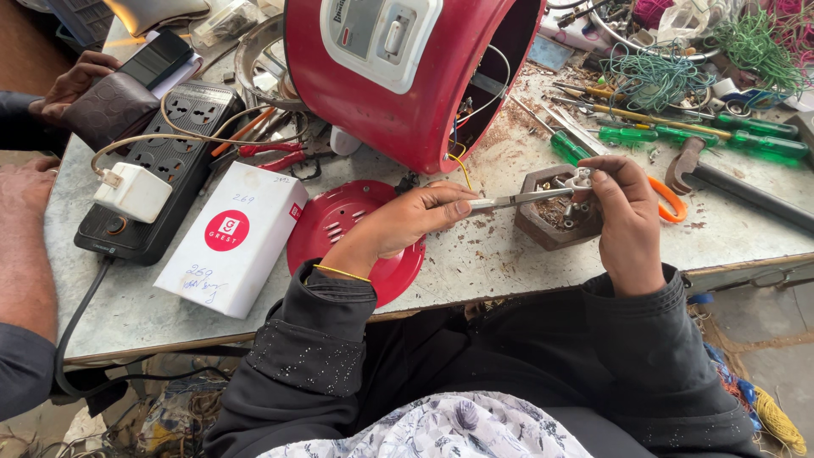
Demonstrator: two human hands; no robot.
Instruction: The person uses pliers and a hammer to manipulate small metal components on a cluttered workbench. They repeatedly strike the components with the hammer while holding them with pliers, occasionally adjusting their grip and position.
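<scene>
While the left hand (pixel 407 222) pinches a thin metal tool (pixel 517 201) and the right hand (pixel 626 222) clamps a small white part (pixel 582 179) over the hexagonal screw tray (pixel 551 219), steadiness seems key — brace wrists on the bench (pixel 475 263), keep the tip seated. White box (pixel 231 239) with a round red label lies left, by the black power strip (pixel 161 161); red cooker body (pixel 407 68) carries a white panel — another person's hands far left.

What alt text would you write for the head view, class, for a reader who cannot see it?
A person's left hand holds a thin metal tool to a small white part in the right hand, above a hexagonal tray of screws. A red appliance shell lies tipped on the cluttered workbench.
</scene>
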